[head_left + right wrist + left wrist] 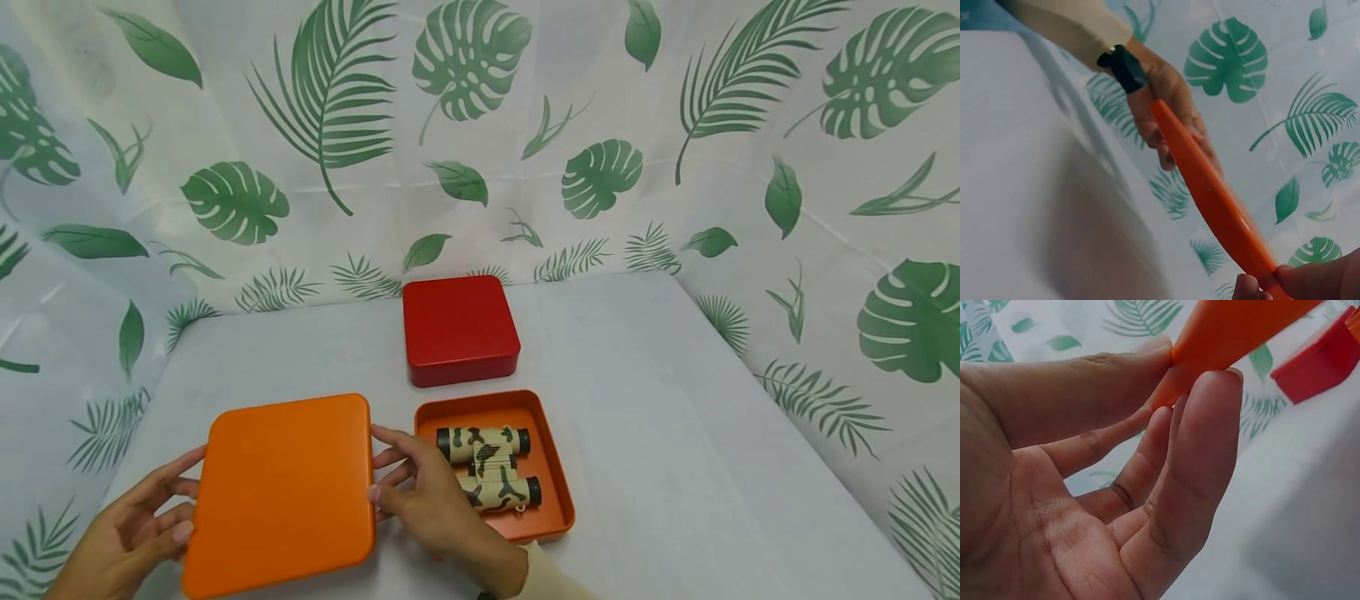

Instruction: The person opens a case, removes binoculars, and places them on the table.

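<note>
An orange square lid (281,492) is held up over the left part of the table, its smooth face toward the head camera. My left hand (123,533) pinches its left edge between thumb and fingers, shown close up in the left wrist view. At the opposite edge my right hand (427,492) grips the lid with thumb and fingertips. Right of that hand sits an open orange box (557,483), with camouflage binoculars (493,458) lying inside. The right hand and wrist hide part of the box's left side and the binoculars' lower left end.
Behind the open box stands a red box (461,325) with a closed top. A white cloth (660,433) covers the table. White curtains (570,100) with green leaf prints hang behind it and along both sides.
</note>
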A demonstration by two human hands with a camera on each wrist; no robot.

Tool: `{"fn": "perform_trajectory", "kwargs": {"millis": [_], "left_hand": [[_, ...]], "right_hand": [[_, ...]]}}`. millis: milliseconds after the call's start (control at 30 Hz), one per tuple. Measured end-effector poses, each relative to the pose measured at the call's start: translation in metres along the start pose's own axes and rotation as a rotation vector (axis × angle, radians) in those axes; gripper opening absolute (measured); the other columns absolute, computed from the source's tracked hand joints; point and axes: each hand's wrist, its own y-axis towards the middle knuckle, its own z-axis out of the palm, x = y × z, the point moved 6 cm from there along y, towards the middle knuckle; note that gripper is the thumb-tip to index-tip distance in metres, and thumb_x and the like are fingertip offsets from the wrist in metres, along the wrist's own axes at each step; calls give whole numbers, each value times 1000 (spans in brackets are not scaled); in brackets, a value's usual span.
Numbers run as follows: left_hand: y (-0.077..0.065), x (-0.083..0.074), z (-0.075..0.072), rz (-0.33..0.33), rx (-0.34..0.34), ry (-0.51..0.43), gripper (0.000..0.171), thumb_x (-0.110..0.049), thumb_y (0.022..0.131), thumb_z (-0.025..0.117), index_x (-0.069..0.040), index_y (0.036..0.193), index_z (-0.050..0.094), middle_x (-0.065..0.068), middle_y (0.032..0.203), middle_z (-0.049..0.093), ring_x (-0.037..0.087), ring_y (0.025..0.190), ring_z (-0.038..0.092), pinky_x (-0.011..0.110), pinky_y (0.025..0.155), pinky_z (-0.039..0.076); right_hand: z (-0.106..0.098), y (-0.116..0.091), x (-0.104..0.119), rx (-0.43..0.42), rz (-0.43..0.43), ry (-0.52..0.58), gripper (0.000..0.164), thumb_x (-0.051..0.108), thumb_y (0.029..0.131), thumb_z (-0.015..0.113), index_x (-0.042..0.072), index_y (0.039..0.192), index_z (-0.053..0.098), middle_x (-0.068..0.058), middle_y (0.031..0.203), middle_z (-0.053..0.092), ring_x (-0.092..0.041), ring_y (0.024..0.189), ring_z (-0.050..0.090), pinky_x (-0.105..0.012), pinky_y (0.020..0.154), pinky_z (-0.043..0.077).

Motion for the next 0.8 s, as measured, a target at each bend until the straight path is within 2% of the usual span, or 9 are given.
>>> {"fn": "perform_trajectory", "kwargs": {"millis": [300,533,800], "left_hand": [[-3,11,-8,-7,-12,14,69,-5,111,52,-29,170,24,-3,120,65,35,91,73,50,74,65],[-6,14,-12,57,53,-14,69,-1,112,46,-26,171,21,-4,121,65,35,88,72,52,72,64],[-8,19,-21,29,24,52,69,-4,112,47,-29,171,21,-7,122,65,35,89,73,51,71,64]], "right_hand": [[10,3,-5,-1,0,-38,67,-7,96,72,26,153,58,-3,121,62,-14,94,65,-26,73,64],[18,4,-8,-6,-2,-33,67,-7,95,71,27,152,58,-2,119,61,-12,94,64,-25,72,64],[26,7,-13,-26,-16,-16,68,-9,95,70,25,152,58,-2,118,59,-10,92,63,-22,71,63]]}}
